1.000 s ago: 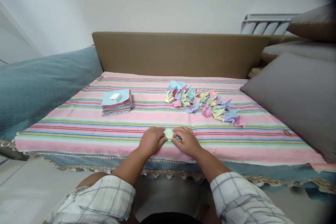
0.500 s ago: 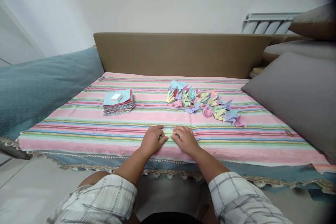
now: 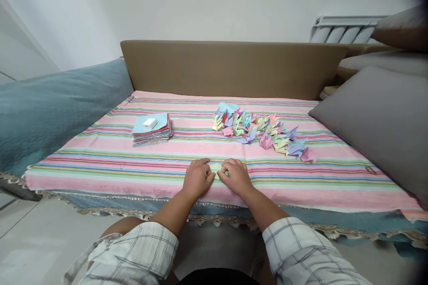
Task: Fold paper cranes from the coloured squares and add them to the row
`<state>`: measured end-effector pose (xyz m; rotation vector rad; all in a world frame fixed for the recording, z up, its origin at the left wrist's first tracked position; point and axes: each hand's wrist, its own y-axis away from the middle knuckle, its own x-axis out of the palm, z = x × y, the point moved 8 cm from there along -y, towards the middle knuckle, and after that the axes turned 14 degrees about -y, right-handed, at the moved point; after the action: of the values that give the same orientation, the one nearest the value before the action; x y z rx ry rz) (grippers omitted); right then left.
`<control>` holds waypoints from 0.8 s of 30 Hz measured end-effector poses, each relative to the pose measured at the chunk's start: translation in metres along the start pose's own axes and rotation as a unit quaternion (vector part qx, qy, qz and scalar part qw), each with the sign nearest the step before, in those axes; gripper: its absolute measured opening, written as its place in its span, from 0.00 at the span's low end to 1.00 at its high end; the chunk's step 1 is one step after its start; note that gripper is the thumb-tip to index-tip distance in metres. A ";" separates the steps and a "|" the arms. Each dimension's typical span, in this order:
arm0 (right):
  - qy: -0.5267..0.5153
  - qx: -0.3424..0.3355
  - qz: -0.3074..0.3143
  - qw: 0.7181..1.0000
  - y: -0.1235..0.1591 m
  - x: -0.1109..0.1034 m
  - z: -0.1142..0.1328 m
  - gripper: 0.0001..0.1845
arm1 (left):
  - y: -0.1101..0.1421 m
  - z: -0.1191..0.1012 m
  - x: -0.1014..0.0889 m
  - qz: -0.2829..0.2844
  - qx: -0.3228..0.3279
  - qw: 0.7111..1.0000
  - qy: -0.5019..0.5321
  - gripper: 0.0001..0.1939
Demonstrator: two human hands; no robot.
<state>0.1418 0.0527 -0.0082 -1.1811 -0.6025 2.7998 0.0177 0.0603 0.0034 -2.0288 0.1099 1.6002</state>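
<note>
While the left hand (image 3: 198,179) and the right hand (image 3: 236,177) pinch opposite sides of the small pale-green paper piece (image 3: 216,167) on the pink striped fabric cloth (image 3: 113,153), uneven finger tension could tear it or skew any fold

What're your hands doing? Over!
Left hand, right hand: touching small pale-green paper piece. Piece on striped pink cloth. Colourful folded-paper cranes beyond, untouched.
</note>
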 end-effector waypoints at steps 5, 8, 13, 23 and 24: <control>-0.040 0.004 0.002 0.999 0.000 -0.002 -0.006 0.05 | 0.000 0.000 0.001 0.004 -0.010 1.000 0.001 0.06; -0.068 0.006 0.021 0.997 -0.001 -0.002 -0.009 0.02 | 0.001 0.002 -0.001 -0.009 -0.016 1.000 0.017 0.03; -0.082 0.019 0.046 0.995 -0.003 -0.003 -0.012 0.06 | -0.002 0.007 0.000 0.001 -0.019 0.999 0.045 0.03; -0.111 0.008 0.053 0.992 -0.002 -0.002 -0.015 0.11 | 0.010 -0.011 -0.003 -0.014 0.056 0.996 -0.062 0.12; -0.111 0.006 0.054 0.992 -0.002 -0.002 -0.016 0.11 | 0.012 -0.014 -0.002 -0.014 0.066 0.994 -0.085 0.13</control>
<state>0.1536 0.0594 -0.0162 -0.9331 -0.5471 3.0479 0.0246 0.0429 0.0028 -1.7802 0.1213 1.6936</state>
